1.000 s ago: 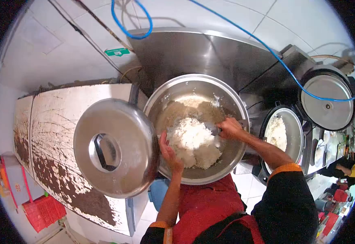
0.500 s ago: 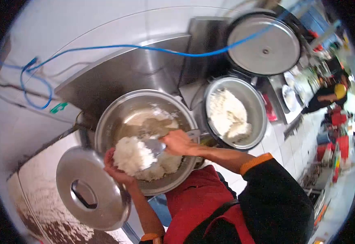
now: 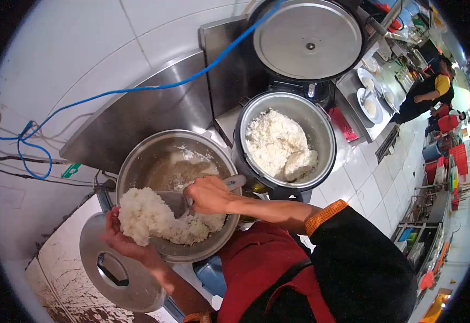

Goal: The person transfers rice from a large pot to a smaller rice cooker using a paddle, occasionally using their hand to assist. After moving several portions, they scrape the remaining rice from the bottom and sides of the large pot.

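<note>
My right hand (image 3: 209,195) is closed around a metal rice scoop (image 3: 236,182), whose blade is partly buried in rice. A large clump of cooked white rice (image 3: 144,215) rests against my left hand (image 3: 120,239), which is cupped under and around its left side. Both hands are over the large metal pot (image 3: 132,161), my left one at its left rim. More loose rice (image 3: 202,229) lies in the pot's near side, touching the clump, and a cloudy residue covers the bottom. Some of my left fingers are hidden by the rice.
Right of the pot stands an open rice cooker (image 3: 329,134) with rice inside, its lid (image 3: 307,40) raised. A metal pot lid (image 3: 97,242) lies under my left forearm. A blue cable (image 3: 154,88) crosses the wall. Bowls (image 3: 372,107) and another person (image 3: 429,91) are farther right.
The rice clump and my left hand have shifted left to the pot's rim, and the clump looks larger. My right hand has also moved left with the scoop. The camera view has shifted.
</note>
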Demonstrator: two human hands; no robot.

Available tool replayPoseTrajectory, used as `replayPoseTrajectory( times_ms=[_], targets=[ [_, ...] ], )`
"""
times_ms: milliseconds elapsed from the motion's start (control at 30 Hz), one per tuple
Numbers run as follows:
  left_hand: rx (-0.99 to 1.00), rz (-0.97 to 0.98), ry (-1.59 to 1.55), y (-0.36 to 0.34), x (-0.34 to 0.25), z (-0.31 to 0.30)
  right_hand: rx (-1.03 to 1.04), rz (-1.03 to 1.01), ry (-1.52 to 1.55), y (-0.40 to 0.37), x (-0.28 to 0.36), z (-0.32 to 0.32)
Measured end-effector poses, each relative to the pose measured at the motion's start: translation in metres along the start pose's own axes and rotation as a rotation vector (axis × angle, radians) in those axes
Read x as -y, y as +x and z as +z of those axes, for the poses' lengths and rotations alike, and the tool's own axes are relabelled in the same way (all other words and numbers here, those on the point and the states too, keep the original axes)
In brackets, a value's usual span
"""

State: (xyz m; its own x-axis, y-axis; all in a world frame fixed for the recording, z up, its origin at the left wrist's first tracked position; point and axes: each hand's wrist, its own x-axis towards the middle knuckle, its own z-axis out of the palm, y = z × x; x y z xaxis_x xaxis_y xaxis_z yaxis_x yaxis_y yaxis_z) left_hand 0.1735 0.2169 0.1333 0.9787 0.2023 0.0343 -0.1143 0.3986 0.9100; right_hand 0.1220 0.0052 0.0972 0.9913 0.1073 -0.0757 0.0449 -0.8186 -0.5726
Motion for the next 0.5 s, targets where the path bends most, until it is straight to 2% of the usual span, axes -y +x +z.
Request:
replayPoseTrajectory(
  times_ms=[133,200,233,267,300,333,367,400,433,467,500],
  targets=[
    [-0.023,-0.007,-0.020,-0.018,-0.022,0.059,-0.157,-0.042,0.058,-0.035,-0.003,-0.056],
    [-0.013,-0.020,-0.055,-0.023,-0.016,0.086,-0.151,0.119,0.069,-0.055,-0.012,-0.088],
    [0.118,0.049,-0.048,-0.019,-0.005,0.095,-0.123,0.174,-0.039,-0.064,-0.027,-0.093],
    [0.245,0.116,-0.041,-0.018,0.005,0.106,-0.196,0.173,-0.022,-0.081,-0.033,-0.111],
    [0.267,0.085,-0.139,-0.026,0.016,0.129,-0.271,0.154,-0.074,-0.099,-0.044,-0.125],
    [0.273,0.016,-0.219,-0.045,0.018,0.161,-0.213,0.253,-0.070,-0.116,-0.050,-0.147],
    [0.436,0.036,-0.202,-0.049,0.038,0.177,-0.204,0.328,-0.118,-0.133,-0.063,-0.159],
    [0.378,-0.031,-0.179,-0.064,0.050,0.203,-0.279,0.370,-0.111,-0.154,-0.071,-0.172],
    [0.486,0.075,-0.142,-0.072,0.078,0.221,-0.264,0.438,-0.170,-0.172,-0.080,-0.185],
    [0.575,0.206,0.054,-0.085,0.092,0.236,-0.274,0.502,-0.177,-0.189,-0.096,-0.190],
    [0.561,0.181,0.096,-0.098,0.110,0.251,-0.266,0.558,-0.227,-0.203,-0.100,-0.197]
  ],
)
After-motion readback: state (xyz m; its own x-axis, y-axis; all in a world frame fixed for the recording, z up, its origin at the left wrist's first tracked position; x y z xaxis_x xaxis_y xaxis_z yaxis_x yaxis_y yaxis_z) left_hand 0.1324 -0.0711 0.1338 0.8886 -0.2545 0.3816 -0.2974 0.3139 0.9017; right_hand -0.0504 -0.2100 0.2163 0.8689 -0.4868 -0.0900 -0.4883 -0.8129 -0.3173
